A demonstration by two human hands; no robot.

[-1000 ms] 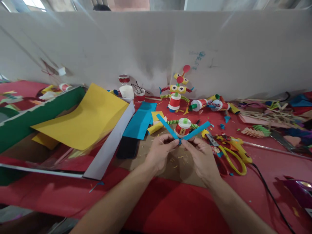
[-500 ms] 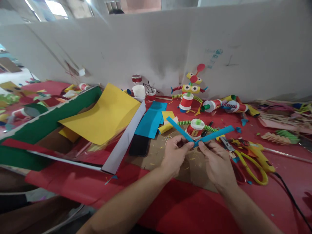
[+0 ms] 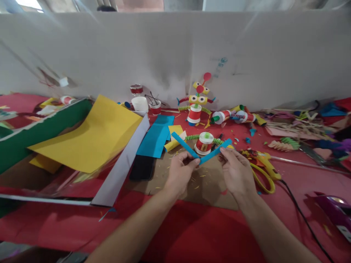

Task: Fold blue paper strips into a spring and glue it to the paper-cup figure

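Note:
Two blue paper strips [image 3: 210,154] meet in a V above a brown cardboard sheet [image 3: 203,184]. My left hand [image 3: 179,174] pinches them at the joint. Further up the right-hand strip, my right hand [image 3: 237,173] pinches it with fingers closed. Just behind the strips lies a small red-and-white paper cup figure [image 3: 203,143] with green spring arms.
Yellow-handled scissors [image 3: 263,174] and a glue gun lie right of my hands, a black cord [image 3: 298,208] trailing off. A black phone [image 3: 142,167], blue paper [image 3: 156,135], a yellow sheet [image 3: 90,135] and a green board [image 3: 41,126] sit left. A standing cup robot [image 3: 196,106] is by the white wall.
My right hand slid from the joint up along the right strip. The camera swung left and back, so the whole scene shifted.

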